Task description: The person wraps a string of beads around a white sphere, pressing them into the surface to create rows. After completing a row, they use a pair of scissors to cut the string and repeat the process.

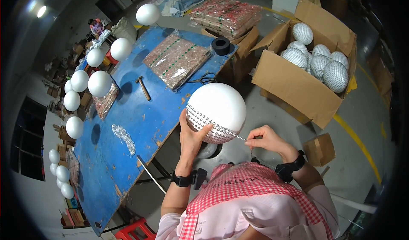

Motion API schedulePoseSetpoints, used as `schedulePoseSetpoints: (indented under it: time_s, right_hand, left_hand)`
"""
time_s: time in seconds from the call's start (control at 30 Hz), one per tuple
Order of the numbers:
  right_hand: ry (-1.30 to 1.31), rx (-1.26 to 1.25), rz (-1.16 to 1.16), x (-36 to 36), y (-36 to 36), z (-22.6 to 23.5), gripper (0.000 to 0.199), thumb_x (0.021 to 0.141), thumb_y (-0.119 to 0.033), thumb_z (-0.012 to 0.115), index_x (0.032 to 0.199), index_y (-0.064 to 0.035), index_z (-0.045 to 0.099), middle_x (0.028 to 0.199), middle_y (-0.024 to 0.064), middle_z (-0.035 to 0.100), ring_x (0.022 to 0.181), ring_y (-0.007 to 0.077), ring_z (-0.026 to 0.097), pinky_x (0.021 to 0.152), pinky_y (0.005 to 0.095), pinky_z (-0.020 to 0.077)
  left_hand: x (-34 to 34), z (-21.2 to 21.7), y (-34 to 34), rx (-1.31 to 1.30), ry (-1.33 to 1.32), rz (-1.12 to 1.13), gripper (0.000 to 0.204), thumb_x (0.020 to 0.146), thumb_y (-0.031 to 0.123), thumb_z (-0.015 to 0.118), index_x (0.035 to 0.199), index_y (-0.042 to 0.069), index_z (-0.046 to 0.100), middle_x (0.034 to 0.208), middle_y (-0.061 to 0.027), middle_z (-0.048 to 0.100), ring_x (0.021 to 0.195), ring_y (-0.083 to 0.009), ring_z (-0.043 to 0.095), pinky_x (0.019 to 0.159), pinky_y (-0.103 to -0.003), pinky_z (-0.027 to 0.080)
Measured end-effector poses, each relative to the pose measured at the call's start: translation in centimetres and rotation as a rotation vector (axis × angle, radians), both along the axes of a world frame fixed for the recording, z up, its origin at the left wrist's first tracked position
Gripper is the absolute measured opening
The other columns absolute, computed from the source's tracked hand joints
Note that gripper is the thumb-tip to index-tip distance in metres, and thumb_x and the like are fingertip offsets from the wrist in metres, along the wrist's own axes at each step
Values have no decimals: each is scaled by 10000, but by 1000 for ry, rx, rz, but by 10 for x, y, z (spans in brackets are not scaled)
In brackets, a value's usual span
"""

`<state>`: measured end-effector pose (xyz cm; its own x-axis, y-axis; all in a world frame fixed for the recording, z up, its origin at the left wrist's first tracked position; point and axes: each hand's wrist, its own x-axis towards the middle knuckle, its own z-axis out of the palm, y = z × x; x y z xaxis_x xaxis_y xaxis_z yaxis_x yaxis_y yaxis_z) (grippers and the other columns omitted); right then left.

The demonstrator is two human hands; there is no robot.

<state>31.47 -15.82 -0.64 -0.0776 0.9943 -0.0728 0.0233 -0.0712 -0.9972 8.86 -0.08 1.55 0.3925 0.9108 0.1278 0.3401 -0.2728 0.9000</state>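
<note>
Your left hand point(192, 134) cups the white foam ball point(216, 112) from below, fingers wrapped on its beaded lower part, just off the blue table point(128, 125) edge. Your right hand point(266, 138) fingers pinch the bead strip point(221, 127) tight, right of the ball.

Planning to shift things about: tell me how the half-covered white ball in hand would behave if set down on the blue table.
The white ball is round, so it would probably roll. The left hand alone props it, suggesting it is light. Its loose bead strip looks floppy.
</note>
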Motion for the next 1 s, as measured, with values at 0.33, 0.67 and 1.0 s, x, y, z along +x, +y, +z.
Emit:
schedulePoseSetpoints:
  time_s: [0.33,0.67,1.0]
  right_hand:
    - [52,-58,-104,1,17,-47,186,865,-170,695,783,-5,666,685,5,635,641,60,555,575,223,421]
    - [110,-45,-59,1,24,-47,140,853,-131,701,811,-3,663,731,4,639,669,71,570,607,221,440]
    - [-154,-256,4,4,17,-45,207,921,-171,588,848,13,646,737,36,654,677,111,606,629,245,486]
  left_hand:
    - [-4,-3,-2,28,52,26,803,794,254,766,1374,-14,280,1285,-207,456,1209,-294,476,1013,-386,415]
    - [-9,-15,3,57,27,-139,994,731,391,800,1448,-23,249,1432,-244,363,1280,-342,440,1049,-397,382]
    - [1,4,-14,-120,-108,-85,1020,754,316,793,1493,15,158,1437,-284,323,1319,-364,387,1008,-389,438]
